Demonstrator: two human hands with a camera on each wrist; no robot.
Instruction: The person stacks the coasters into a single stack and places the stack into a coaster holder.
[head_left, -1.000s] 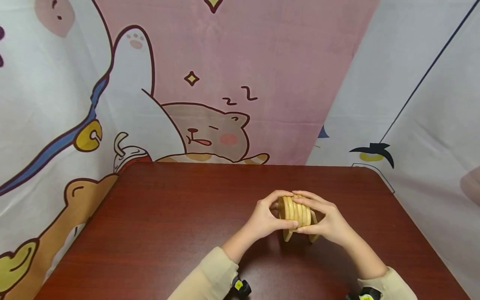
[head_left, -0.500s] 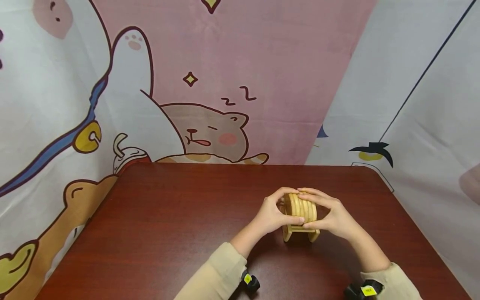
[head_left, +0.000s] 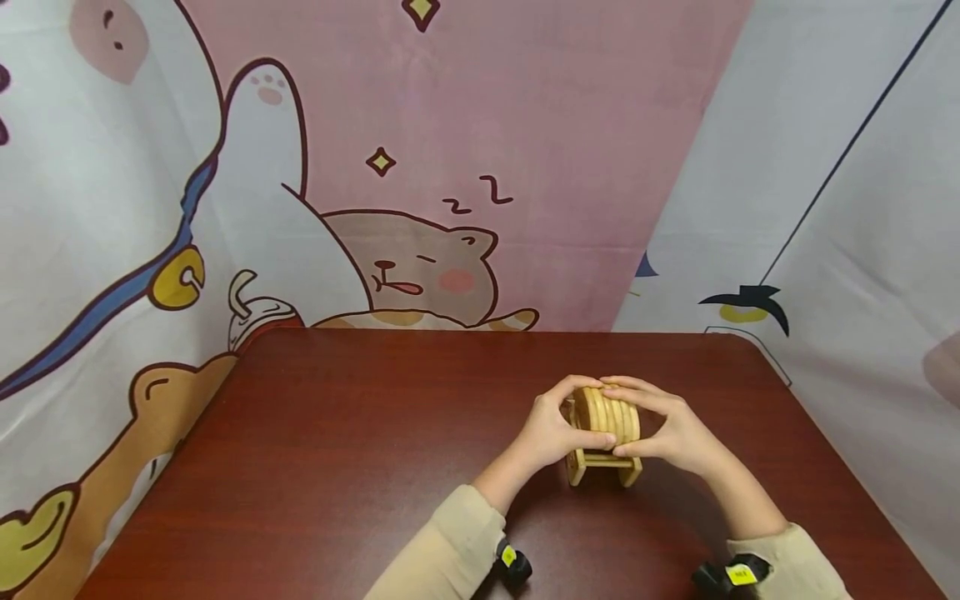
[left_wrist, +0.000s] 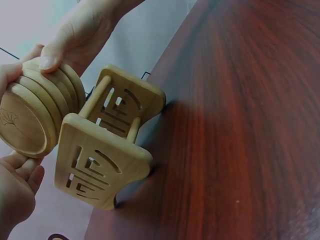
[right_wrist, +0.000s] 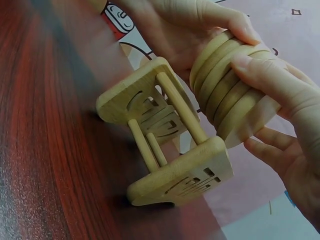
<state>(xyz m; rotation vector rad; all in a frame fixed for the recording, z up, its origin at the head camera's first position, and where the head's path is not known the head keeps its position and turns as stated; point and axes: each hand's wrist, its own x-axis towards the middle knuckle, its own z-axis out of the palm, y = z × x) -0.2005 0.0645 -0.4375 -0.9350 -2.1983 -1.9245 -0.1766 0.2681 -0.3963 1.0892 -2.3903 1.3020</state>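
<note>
Both hands hold a stack of round wooden coasters [head_left: 609, 413] just above a wooden coaster holder [head_left: 630, 473]. My left hand [head_left: 549, 429] grips the stack's left end, thumb on the near side and fingers over the top. At the other end my right hand [head_left: 675, 429] pinches it the same way, with the two thumbs close together. A leaf-like engraving marks the end coaster [left_wrist: 22, 120] in the left wrist view. The holder, with cut-out side panels [left_wrist: 100, 165] joined by round rods [right_wrist: 182, 107], stands on the table.
The dark red-brown wooden table [head_left: 337, 467] spreads around the holder. Behind it hangs a cloth backdrop [head_left: 570, 167] with cartoon cats. A black wrist camera [head_left: 514, 563] sits at the left sleeve, another camera [head_left: 731, 577] at the right.
Both hands have shifted slightly right and upward with the coasters. The stack has risen relative to the holder, whose front rod now shows below it. The holder has stayed roughly in place.
</note>
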